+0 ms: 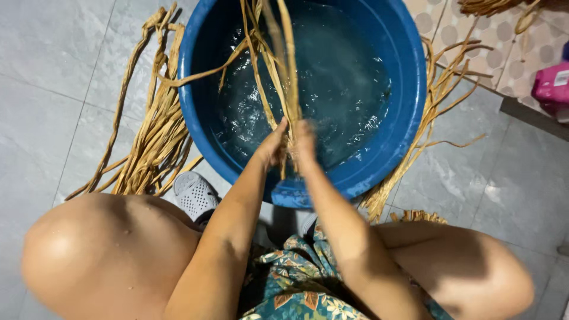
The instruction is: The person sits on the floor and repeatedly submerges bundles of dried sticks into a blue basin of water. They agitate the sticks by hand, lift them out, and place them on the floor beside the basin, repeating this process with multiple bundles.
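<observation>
Two hands meet over the near side of the basin (403,89), and between them you hold a bunch of strips (284,65). Your left hand (274,142) presses in from the left and your right hand (304,145) from the right, palms toward each other, fingers closed around the lower part of the bunch. Motion blur hides the fingertips, so you cannot tell how tightly each one curls, but both hands clearly have hold of the strips.

The strips are tan, flat and long. They rise from your hands toward the far rim, and one bends off to the left across the rim. Their lower ends hang just below your hands, over the water (349,83), which is rippled and splashing.

The basin is round, blue and sits on grey floor tiles (53,77). A loose pile (151,136) of the same tan strips lies on the floor left of it, touching its wall. More strips (432,112) lie fanned out on the right side. A white perforated shoe (194,194) shows by the basin's near left edge. Your bare knees frame the bottom of the view, with patterned cloth (296,284) between them.
</observation>
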### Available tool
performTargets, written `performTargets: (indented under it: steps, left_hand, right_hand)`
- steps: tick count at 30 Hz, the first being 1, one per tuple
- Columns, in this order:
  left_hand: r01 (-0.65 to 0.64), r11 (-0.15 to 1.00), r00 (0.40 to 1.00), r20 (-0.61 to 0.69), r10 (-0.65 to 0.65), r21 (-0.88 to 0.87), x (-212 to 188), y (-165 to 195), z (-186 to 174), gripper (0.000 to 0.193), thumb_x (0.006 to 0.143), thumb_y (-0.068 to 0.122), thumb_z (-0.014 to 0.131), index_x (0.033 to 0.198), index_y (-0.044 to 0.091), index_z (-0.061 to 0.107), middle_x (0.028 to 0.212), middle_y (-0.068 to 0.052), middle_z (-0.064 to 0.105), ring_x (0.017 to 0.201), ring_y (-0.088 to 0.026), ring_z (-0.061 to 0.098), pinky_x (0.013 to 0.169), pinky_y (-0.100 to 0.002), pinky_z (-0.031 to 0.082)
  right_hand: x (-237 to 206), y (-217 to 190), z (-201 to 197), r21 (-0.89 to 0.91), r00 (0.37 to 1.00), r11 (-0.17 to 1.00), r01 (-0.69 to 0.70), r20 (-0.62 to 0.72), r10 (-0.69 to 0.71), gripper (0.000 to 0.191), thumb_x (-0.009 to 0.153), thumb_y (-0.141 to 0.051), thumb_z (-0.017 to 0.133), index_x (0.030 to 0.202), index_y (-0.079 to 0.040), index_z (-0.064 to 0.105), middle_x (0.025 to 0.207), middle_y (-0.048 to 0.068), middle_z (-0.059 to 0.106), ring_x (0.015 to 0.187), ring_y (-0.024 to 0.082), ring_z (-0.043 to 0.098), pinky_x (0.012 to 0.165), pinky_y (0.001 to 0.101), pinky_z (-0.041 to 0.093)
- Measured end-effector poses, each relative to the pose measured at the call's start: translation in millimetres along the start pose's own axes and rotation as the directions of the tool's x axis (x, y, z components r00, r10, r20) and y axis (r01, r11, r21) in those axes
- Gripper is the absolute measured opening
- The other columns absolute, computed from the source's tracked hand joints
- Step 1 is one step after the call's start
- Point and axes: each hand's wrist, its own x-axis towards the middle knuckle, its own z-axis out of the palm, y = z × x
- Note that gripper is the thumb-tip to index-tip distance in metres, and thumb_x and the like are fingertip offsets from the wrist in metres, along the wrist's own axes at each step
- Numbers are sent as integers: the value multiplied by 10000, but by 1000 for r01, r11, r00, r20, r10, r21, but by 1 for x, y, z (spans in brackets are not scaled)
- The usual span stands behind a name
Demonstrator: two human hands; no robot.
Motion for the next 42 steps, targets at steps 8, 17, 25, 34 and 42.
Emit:
performTargets:
  steps: [8, 17, 25, 34, 42]
  left_hand:
    - [-226, 921, 959, 95, 268, -317, 7, 1, 3, 606, 958, 576, 583, 1377, 145, 510, 1254, -162, 623, 1088, -300, 603, 856, -469, 519]
    - [-244, 908, 922, 208, 326, -341, -6, 25, 2, 515, 981, 509, 597, 1300, 105, 584, 1169, -161, 686, 979, -274, 651, 809, -422, 551]
    - [-172, 946, 960, 170, 224, -277, 4, 0, 24, 473, 1024, 454, 621, 1254, 43, 665, 1143, -151, 748, 979, -241, 734, 847, -358, 609]
    - [-365, 458, 793, 13, 610, 810, 9, 0, 4, 688, 797, 458, 741, 1250, -11, 524, 1086, -270, 708, 1006, -385, 698, 842, -463, 558]
    - [-260, -98, 934, 276, 226, 961, 11, -81, 52, 436, 963, 289, 541, 1316, 45, 617, 1275, -248, 665, 1157, -396, 664, 996, -493, 507]
  right_hand:
    - [-27, -21, 52, -345, 952, 889, 301, 48, -303, 495, 1152, -426, 415, 1391, -9, 534, 1341, 288, 609, 1205, 423, 567, 1010, 510, 444]
    - [-22, -24, 61, -424, 960, 862, 277, 97, -261, 538, 1172, -434, 373, 1414, 12, 550, 1393, 315, 609, 1287, 471, 549, 1049, 571, 420]
    - [0, -29, 29, -595, 931, 747, 296, 4, -366, 581, 1119, -485, 354, 1435, -51, 576, 1400, 232, 614, 1295, 393, 546, 1069, 556, 410]
    - [42, -18, -52, -72, 962, 973, -221, 150, 230, 602, 997, -508, 601, 1364, -30, 592, 1278, 216, 619, 1083, 287, 627, 931, 404, 499]
    - [51, -15, -22, -252, 945, 944, 212, 299, -132, 553, 852, -360, 820, 1233, -26, 599, 1000, 73, 707, 883, 196, 678, 738, 326, 540]
